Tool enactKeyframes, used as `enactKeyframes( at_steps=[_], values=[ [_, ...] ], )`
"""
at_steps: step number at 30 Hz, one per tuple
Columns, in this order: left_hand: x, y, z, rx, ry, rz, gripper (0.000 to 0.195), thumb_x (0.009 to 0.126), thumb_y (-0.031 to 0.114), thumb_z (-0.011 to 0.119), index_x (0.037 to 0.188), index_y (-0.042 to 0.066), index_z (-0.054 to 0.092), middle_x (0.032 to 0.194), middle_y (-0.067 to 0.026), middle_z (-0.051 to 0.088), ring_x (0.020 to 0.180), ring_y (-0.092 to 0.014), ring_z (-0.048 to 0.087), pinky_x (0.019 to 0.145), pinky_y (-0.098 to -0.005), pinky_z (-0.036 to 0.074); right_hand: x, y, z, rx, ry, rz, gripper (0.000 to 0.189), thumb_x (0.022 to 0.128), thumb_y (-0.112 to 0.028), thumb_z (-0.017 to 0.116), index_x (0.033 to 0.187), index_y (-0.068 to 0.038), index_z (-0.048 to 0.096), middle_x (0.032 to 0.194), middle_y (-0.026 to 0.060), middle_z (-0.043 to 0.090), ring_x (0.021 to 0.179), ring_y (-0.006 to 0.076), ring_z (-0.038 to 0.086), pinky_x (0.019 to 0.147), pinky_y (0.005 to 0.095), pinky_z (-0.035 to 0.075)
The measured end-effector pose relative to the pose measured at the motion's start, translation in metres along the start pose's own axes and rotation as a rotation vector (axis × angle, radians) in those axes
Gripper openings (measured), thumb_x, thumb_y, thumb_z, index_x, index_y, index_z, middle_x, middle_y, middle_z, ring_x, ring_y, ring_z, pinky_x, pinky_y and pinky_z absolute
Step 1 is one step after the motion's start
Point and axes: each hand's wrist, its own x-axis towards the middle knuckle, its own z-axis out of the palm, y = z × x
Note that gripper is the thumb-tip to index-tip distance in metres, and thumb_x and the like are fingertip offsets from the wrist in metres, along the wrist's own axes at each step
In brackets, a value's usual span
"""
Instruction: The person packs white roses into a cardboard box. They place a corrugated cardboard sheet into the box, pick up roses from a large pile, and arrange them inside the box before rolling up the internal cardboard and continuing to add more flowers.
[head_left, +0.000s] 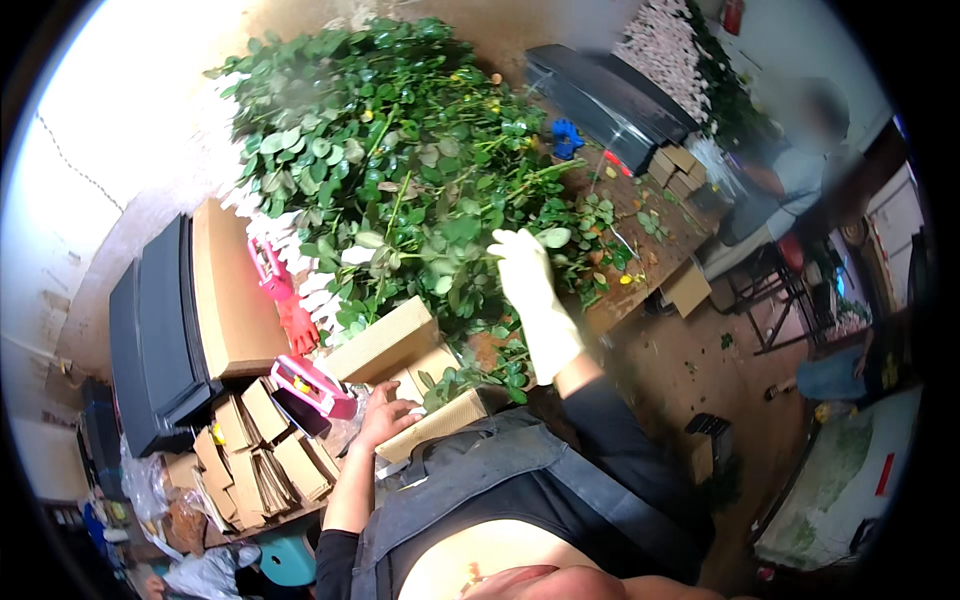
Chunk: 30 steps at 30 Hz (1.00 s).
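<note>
My left hand (388, 414), bare, is at the left end of an open corrugated cardboard box (386, 341) in front of my body. Its fingertips are beside a small white thing at the box's near wall; whether they grip it is unclear. Leafy green stems (469, 379) lie in the box, their leaves reaching over its right end. My right hand (529, 289) wears a pale rubber glove. It is over the near right side of a large heap of leafy cut stems (390, 165), fingers loosely bent and slightly apart, with no held stem visible. White bundled heads line the heap's left side.
Pink tape dispensers (319, 386), a red glove (298, 326) and folded cardboard pieces (259, 457) lie at left, beside dark boxes (161, 322). A long dark box (600, 101) and a blue item (566, 139) stand behind right. A person (795, 180) sits beyond the table's right edge.
</note>
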Motion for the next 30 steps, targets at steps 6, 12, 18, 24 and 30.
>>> enactKeyframes(
  at_steps=[6,12,18,24,30],
  values=[
    [-0.004,0.001,-0.005,-0.022,0.029,0.004,0.055,0.076,0.038,0.084,0.124,0.015,0.071,0.139,-0.0184,0.054,0.131,-0.037,0.048,0.112,-0.0456,0.038,-0.030,-0.065,-0.056,0.219,-0.484,-0.177,0.021,0.088,-0.001,0.059,0.100,-0.004,0.077,0.099,0.0145,0.076,0.080,0.0241,0.070,0.075,0.0364,0.056],
    [-0.008,0.022,-0.011,-0.075,0.201,0.040,0.104,0.069,0.028,0.089,0.157,0.020,0.033,0.133,-0.0141,0.063,0.115,-0.037,0.062,0.101,-0.0452,0.050,-0.076,-0.034,-0.015,-0.528,-0.891,0.520,0.030,0.082,-0.027,0.078,0.098,-0.002,0.077,0.100,0.0175,0.075,0.088,0.0283,0.072,0.077,0.0380,0.055],
    [-0.010,0.008,0.001,-0.182,0.053,-0.049,0.067,0.078,0.027,0.085,0.139,0.017,0.061,0.112,-0.0126,0.064,0.103,-0.033,0.067,0.094,-0.0389,0.055,-0.087,0.012,0.008,-0.655,-1.085,0.437,0.035,0.086,-0.034,0.072,0.102,-0.003,0.076,0.110,0.0172,0.074,0.100,0.0326,0.070,0.086,0.0376,0.054],
    [-0.018,-0.004,0.003,-0.196,-0.023,-0.036,0.072,0.085,0.024,0.077,0.150,0.013,0.048,0.121,-0.0170,0.052,0.113,-0.033,0.058,0.099,-0.0373,0.051,0.023,-0.154,0.025,-0.527,-0.736,-0.531,0.034,0.089,-0.010,0.060,0.121,-0.014,0.069,0.112,0.0119,0.072,0.099,0.0294,0.069,0.090,0.0394,0.055],
    [0.009,-0.011,0.007,-0.167,-0.171,0.037,0.077,0.090,0.029,0.071,0.157,0.011,0.036,0.123,-0.0182,0.045,0.118,-0.033,0.046,0.107,-0.0356,0.039,0.083,-0.150,0.074,-0.693,-0.442,-1.024,0.023,0.086,-0.016,0.060,0.101,-0.014,0.076,0.119,0.0137,0.065,0.121,0.0277,0.056,0.121,0.0444,0.029]
  ],
)
